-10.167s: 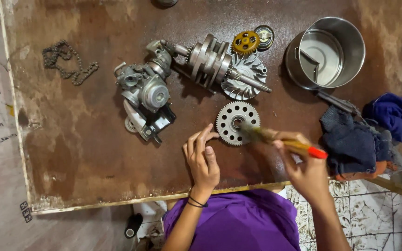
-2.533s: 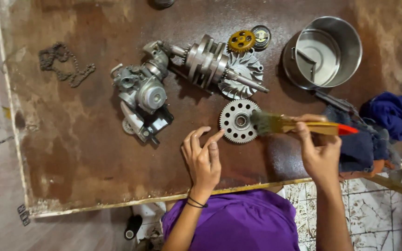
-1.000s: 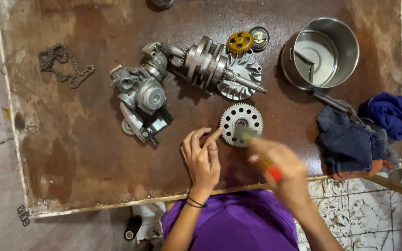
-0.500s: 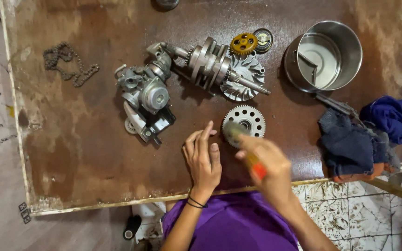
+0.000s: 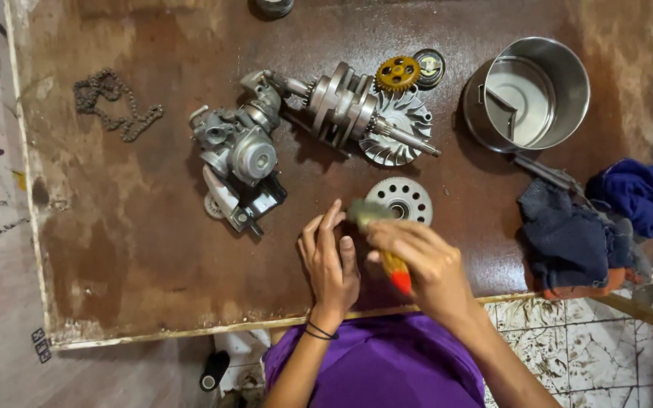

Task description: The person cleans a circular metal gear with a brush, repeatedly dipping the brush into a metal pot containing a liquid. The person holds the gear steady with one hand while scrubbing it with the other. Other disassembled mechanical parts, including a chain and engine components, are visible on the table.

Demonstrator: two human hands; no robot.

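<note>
Round perforated gear (image 5: 400,200) lies flat on the brown counter (image 5: 137,249), near its front edge, partly covered at 7 o'clock by the brush. Right hand (image 5: 421,261) has its grip clenched around a paintbrush (image 5: 382,242) (yellow handle, red tip toward the body), bristles on the gear's lower left rim. Left hand (image 5: 330,261) at 8 o'clock of the gear, fingers loose and resting on the counter, grasping nothing; fingertips just beside the bristles. At 12 o'clock of the gear: crankshaft assembly (image 5: 341,109) with a finned flywheel (image 5: 398,132), small yellow sprocket (image 5: 397,73) above it. At 9 o'clock: carburetor (image 5: 239,151). At 2 o'clock: steel pot (image 5: 530,91). At 3 o'clock: dark blue rags (image 5: 576,234). Chain (image 5: 111,102) far off at 10 o'clock.
</note>
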